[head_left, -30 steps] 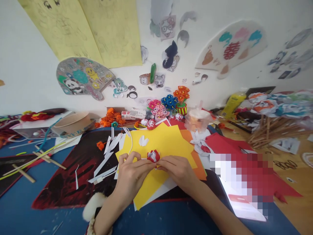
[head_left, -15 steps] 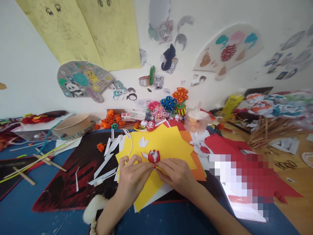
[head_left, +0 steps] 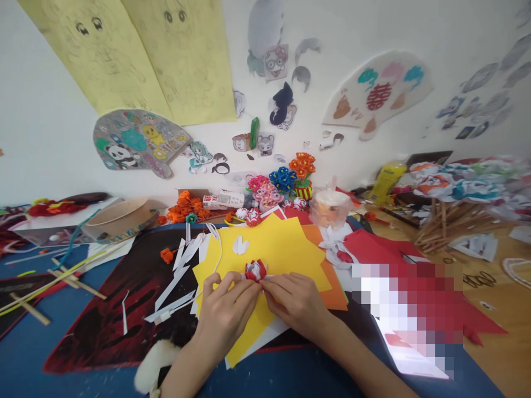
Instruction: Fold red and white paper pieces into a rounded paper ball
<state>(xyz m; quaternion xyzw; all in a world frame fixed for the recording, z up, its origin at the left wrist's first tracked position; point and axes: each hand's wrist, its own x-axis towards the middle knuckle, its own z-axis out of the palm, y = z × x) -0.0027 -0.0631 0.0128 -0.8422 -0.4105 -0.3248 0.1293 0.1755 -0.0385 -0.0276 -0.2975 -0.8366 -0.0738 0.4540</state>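
A small red and white folded paper flower is pinched between my two hands over the yellow paper. My left hand grips its lower left side with thumb and forefinger. From the right, my right hand meets it with fingertips pressed together at the flower's base. The fingertips of both hands nearly touch and cover the underside. Just beyond the flower lies a small white paper scrap. White paper strips lie to the left of my left hand.
A lit phone, partly blurred out, lies right of my right arm beside red paper. Behind the sheets stand a plastic cup, pipe-cleaner flowers and a cardboard ring. Wooden sticks lie at left.
The flower has turned slightly in my fingers, and the white strip end that stuck out at its left no longer shows the same way. The view has shifted a little.
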